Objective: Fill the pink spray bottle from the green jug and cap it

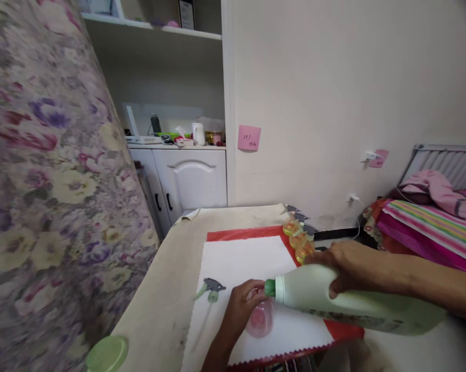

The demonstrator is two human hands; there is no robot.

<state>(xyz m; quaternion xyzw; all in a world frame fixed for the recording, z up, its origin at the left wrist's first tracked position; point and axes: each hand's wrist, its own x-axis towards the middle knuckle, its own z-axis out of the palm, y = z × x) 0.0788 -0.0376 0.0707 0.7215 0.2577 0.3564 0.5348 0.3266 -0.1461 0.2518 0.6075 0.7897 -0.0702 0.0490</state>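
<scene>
My right hand (343,266) grips a large pale green jug (372,310) that is tipped almost level, its green spout pointing left. Below that spout stands a clear pink bottle (261,319), and my left hand (245,302) has its fingers closed around the bottle's neck. The spout lies right by the left fingertips; whether liquid flows I cannot tell. To the left, a grey and green spray trigger head (212,288) rests on the white sheet (241,258). A round green cap (107,354) sits at the table's near left corner.
Several bottles of yellow liquid with spray heads (298,240) line the table's right edge. A red mat (233,235) shows under the white sheet. A floral curtain (62,181) hangs at left; a white cabinet (194,178) and a bed (430,222) stand beyond.
</scene>
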